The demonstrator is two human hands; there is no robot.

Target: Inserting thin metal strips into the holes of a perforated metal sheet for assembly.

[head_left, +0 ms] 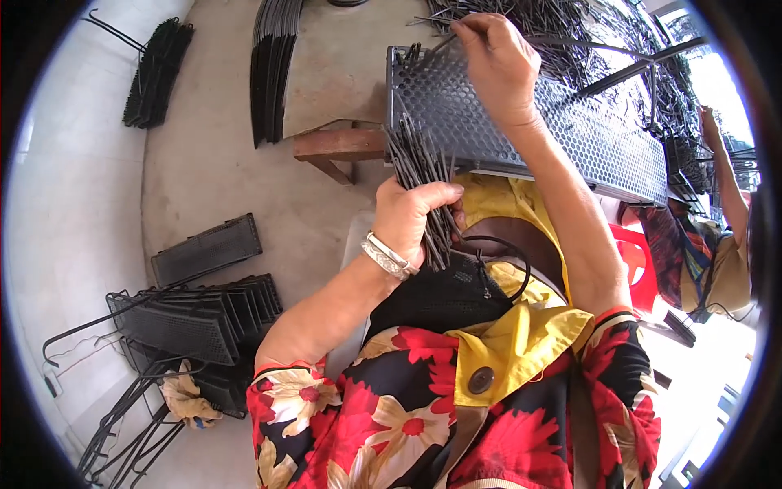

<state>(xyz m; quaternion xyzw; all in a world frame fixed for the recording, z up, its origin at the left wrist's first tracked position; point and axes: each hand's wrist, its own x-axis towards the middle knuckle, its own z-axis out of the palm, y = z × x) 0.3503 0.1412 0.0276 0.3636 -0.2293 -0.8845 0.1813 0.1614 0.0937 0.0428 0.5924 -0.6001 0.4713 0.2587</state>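
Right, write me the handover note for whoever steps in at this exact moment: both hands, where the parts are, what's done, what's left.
Left hand: closed around a bundle of thin dark rods, held upright over the lap.
Right hand: pinching one rod at the top edge of the perforated panel, which lies across the lap and a wooden stool.
Parts: a big tangle of rods beyond the panel; stacked panels on the floor to the left.
Done: cannot tell how many rods are already in this panel.
Left: the rod in the right hand is not yet let go; the bundle looks nearly full.
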